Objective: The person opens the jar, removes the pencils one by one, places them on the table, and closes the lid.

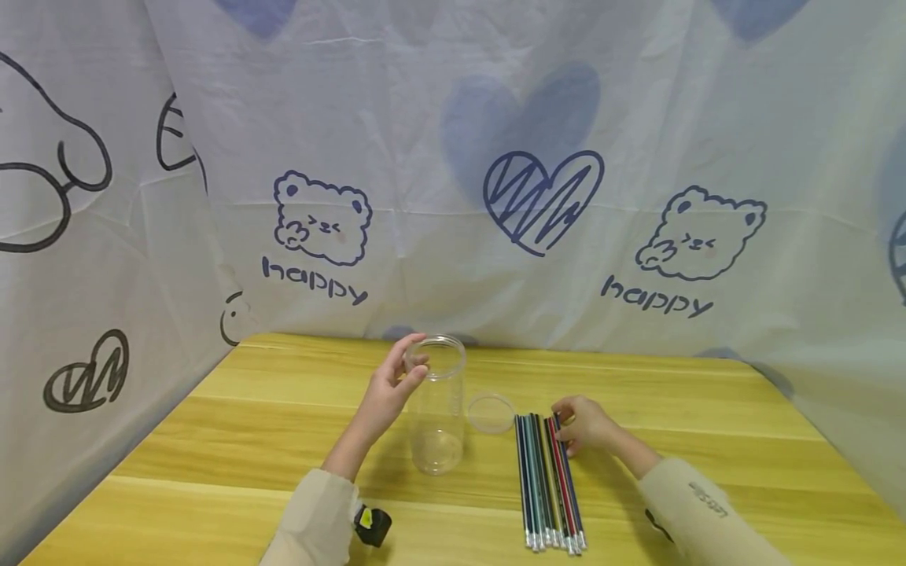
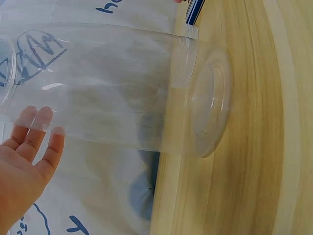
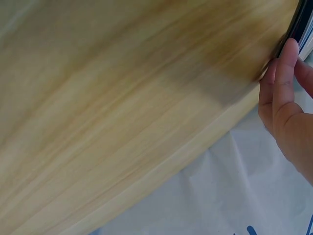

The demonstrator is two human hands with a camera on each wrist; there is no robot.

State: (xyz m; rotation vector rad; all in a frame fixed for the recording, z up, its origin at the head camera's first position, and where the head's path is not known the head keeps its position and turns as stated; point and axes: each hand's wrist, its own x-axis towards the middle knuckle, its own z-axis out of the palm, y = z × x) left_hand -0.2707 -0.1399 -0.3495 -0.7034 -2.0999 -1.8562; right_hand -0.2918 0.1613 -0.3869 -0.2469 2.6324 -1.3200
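A tall clear plastic jar (image 1: pixel 437 409) stands upright on the table, its round mouth uncovered. My left hand (image 1: pixel 391 381) holds it near the rim, thumb at the front and fingers around the far left side. In the left wrist view, fingertips of the left hand (image 2: pixel 36 147) press on the jar wall (image 2: pixel 112 88). To the right lies a row of several pencils (image 1: pixel 548 479), dark, teal and red, with silver ends toward me. My right hand (image 1: pixel 586 424) pinches the rightmost, dark blue pencil (image 1: pixel 572 487) near its far end; the right wrist view shows it only partly.
A clear round lid (image 1: pixel 491 413) lies flat between the jar and the pencils. The yellow wood-grain table (image 1: pixel 248 424) ends at a printed white cloth (image 1: pixel 425 236) hanging behind it and along the left side.
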